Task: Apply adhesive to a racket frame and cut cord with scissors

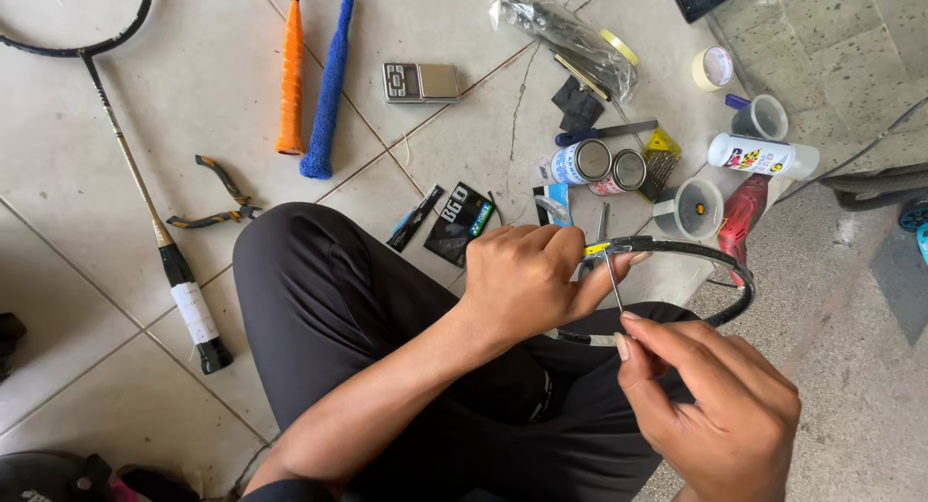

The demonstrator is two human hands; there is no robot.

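1 head-worn camera looks steeply down from close above the seated person's lap. The left hand [522, 275] and right hand [720, 405] fill the near right, while the tiled floor [87, 270] spreads left and far, strewn with tools.

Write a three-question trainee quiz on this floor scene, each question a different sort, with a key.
1. True or false: the left hand grips the black racket frame.
2. The right hand pinches which thing? A) thin metal pin B) yellow-handled pliers C) small silver digital scale
3. Fill in: beside the orange-wrapped handle lies a handle wrapped in ____.

Key: 1 true; 2 A; 3 blue.
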